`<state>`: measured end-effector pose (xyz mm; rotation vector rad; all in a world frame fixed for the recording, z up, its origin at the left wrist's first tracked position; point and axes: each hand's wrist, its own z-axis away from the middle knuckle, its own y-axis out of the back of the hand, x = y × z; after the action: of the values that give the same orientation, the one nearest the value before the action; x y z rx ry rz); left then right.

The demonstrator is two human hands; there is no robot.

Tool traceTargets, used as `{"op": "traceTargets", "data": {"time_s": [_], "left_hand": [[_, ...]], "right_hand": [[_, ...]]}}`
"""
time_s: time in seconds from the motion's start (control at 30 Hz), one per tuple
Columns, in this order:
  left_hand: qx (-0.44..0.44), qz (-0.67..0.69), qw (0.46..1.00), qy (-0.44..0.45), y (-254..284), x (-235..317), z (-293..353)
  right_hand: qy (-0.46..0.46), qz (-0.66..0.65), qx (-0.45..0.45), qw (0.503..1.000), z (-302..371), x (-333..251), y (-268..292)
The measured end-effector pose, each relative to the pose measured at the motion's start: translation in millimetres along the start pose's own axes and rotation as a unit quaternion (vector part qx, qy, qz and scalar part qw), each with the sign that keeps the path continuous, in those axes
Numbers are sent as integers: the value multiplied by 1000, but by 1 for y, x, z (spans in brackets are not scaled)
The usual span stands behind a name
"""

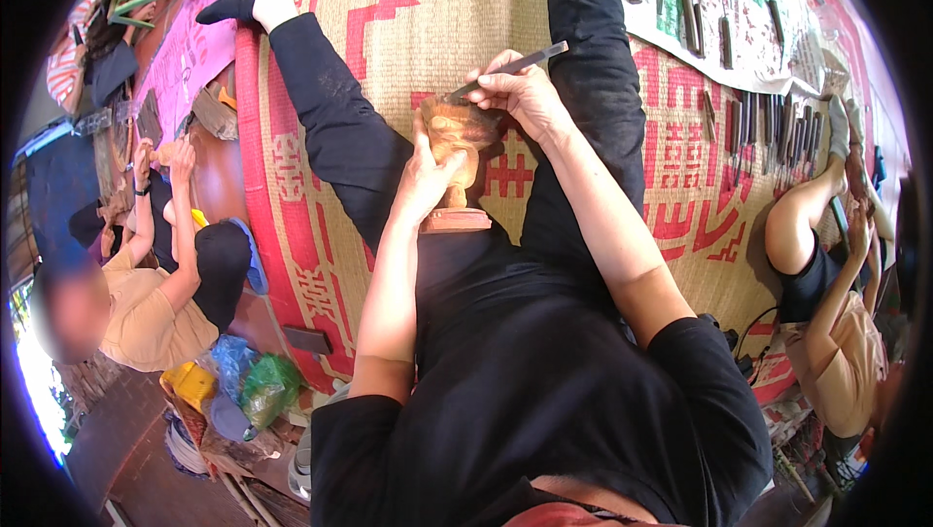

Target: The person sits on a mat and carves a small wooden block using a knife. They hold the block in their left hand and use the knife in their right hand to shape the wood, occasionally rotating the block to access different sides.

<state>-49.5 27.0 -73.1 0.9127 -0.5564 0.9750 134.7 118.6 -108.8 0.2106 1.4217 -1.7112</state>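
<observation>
The left hand (423,180) grips one wooden carving (466,169), the right hand (525,97) one tool (533,58) (slim and dark).

Carved pedestal-shaped wooden piece (449,128): honey-orange, darker brown toward top, pinkish-red at base. Slim straight bar-shaped tool (530,58): dark grey. Wide woven straw mat (389,51): straw-yellow, red border band, angular red block motifs. Wearer's short-sleeved shirt (573,401) and long trousers (330,119): black. Large spread sheet (758,41): white with green and red patches. Crumpled cloth-like sheet (199,51): pink-purple. 2 plastic bags: 1 blue (231,360), 1 green (272,389). Left co-worker's shirt (146,323): plain tan.
</observation>
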Motion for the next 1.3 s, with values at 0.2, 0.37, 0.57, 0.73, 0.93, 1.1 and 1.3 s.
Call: {"op": "traceTargets", "data": {"time_s": [0.2,0.37,0.57,0.73,0.93,1.1,1.3], "left_hand": [[-109,143,982,54,20,-30,-12],[-131,255,951,113,42,6,0],[-82,482,861,141,52,5,12],[-49,573,818,-21,44,10,21],[137,503,844,-122,-11,-2,34],[141,324,930,-101,-51,-7,13],[248,339,907,-33,-50,16,-19]], "right_hand": [[-9,58,31,998,1,-1,-3],[-51,41,58,996,-3,10,-1],[-59,52,96,992,-9,22,0],[-62,30,128,989,-10,33,2],[-71,8,142,987,-9,33,0],[-58,22,134,989,-9,34,1],[-15,68,96,993,-12,31,-3]]}}
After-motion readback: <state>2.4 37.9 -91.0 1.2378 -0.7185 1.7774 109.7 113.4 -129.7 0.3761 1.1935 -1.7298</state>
